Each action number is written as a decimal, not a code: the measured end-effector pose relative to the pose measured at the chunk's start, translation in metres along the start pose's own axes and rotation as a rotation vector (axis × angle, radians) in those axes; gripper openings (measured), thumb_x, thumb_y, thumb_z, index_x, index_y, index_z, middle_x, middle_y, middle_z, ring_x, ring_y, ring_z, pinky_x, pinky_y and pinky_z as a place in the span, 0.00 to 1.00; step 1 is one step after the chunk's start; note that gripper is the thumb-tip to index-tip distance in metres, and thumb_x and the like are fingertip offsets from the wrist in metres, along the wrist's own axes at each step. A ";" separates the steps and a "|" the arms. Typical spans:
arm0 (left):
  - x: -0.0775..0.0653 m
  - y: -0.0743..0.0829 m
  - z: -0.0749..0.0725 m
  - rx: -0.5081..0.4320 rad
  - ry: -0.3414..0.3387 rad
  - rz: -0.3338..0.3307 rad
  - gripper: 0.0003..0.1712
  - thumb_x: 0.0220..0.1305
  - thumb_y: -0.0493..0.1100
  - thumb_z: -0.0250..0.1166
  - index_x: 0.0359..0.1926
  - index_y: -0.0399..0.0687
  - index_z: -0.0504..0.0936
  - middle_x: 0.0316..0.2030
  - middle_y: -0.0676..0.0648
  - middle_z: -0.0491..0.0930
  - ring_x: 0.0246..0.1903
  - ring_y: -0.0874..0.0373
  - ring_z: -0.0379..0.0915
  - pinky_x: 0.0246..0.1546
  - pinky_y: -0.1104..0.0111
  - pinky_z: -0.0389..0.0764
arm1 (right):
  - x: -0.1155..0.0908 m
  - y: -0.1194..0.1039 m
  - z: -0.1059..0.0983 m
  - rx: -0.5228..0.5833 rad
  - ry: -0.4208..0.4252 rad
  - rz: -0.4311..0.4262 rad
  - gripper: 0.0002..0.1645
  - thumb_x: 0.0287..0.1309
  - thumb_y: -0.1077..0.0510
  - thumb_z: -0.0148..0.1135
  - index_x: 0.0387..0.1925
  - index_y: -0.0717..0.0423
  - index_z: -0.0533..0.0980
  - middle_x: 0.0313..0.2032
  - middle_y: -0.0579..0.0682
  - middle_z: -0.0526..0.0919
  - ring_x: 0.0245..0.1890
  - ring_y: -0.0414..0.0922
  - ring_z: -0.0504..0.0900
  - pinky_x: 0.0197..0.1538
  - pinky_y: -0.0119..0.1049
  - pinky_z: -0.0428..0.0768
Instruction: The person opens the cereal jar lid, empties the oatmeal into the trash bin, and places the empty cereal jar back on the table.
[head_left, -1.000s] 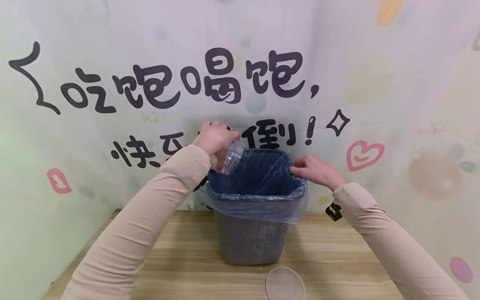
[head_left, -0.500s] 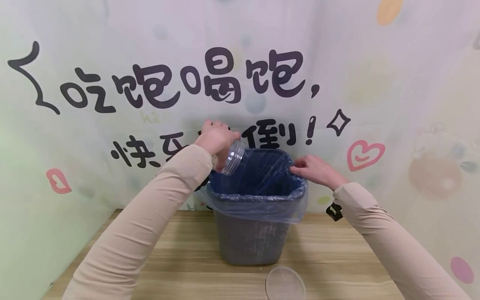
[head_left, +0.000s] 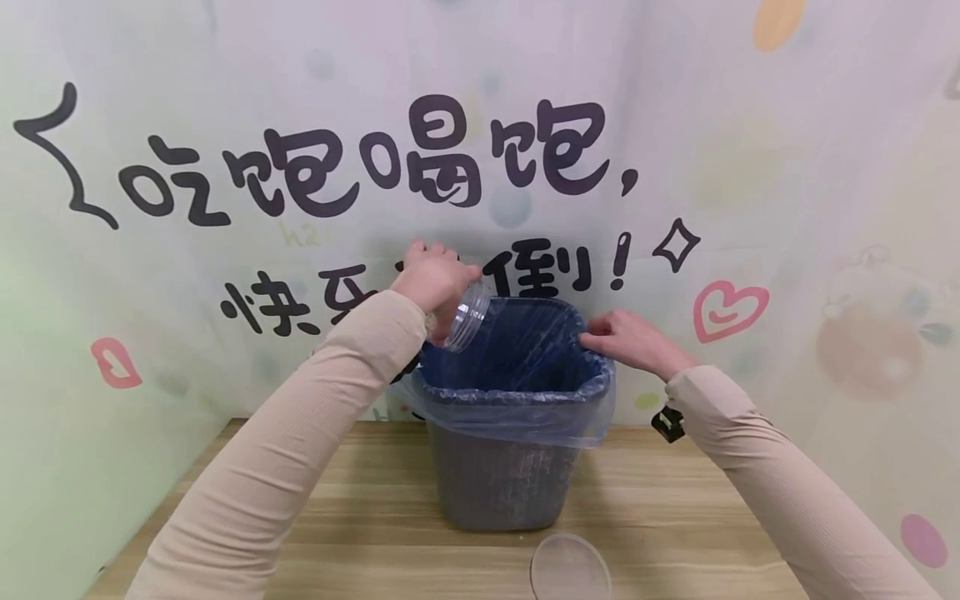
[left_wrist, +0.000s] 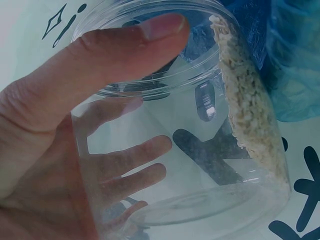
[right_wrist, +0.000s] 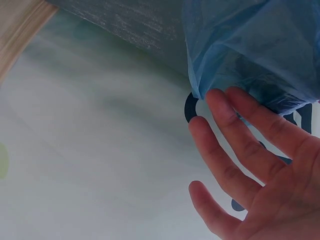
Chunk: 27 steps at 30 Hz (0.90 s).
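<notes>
The jar (head_left: 470, 318) is gripped by the left hand (head_left: 435, 279), tilted at the bin (head_left: 501, 483); the bin bag (head_left: 525, 418) is pinched opposite by the right hand (head_left: 630, 337). Little change is noted this past second: grains (left_wrist: 250, 110) along the jar's wall are judged not yet out.

Two hands (head_left: 432, 279) (head_left: 636, 340), one jar (head_left: 469, 317), one bin (head_left: 502, 483) (one blue liner (head_left: 525, 421)) and one disc (head_left: 570, 568).
</notes>
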<state>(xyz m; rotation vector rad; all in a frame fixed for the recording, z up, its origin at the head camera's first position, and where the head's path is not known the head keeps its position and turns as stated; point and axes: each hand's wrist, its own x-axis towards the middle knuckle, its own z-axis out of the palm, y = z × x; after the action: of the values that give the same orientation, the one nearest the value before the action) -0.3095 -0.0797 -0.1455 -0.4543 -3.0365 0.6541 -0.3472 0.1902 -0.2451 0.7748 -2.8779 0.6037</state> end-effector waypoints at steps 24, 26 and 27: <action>0.002 0.005 -0.001 0.047 -0.028 -0.014 0.61 0.36 0.49 0.82 0.72 0.61 0.58 0.60 0.42 0.66 0.57 0.46 0.58 0.57 0.54 0.59 | 0.001 0.001 0.000 0.013 -0.011 0.005 0.16 0.65 0.52 0.53 0.31 0.59 0.80 0.23 0.46 0.76 0.25 0.44 0.72 0.31 0.38 0.69; 0.002 0.006 -0.002 0.049 -0.032 -0.013 0.60 0.36 0.49 0.82 0.71 0.61 0.59 0.60 0.42 0.66 0.57 0.46 0.58 0.57 0.54 0.59 | 0.001 0.001 0.000 0.009 -0.010 0.004 0.16 0.65 0.52 0.53 0.31 0.59 0.80 0.23 0.46 0.76 0.25 0.44 0.72 0.31 0.38 0.69; 0.002 0.006 -0.002 0.047 -0.032 -0.012 0.60 0.36 0.49 0.82 0.71 0.61 0.59 0.59 0.42 0.66 0.57 0.46 0.58 0.57 0.54 0.59 | 0.000 0.001 0.000 0.006 -0.009 0.003 0.16 0.64 0.52 0.53 0.32 0.60 0.80 0.24 0.46 0.77 0.26 0.44 0.72 0.31 0.38 0.70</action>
<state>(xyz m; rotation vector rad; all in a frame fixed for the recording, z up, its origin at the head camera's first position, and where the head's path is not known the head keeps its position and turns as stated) -0.3102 -0.0735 -0.1464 -0.4287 -3.0430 0.7378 -0.3481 0.1908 -0.2450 0.7767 -2.8872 0.6112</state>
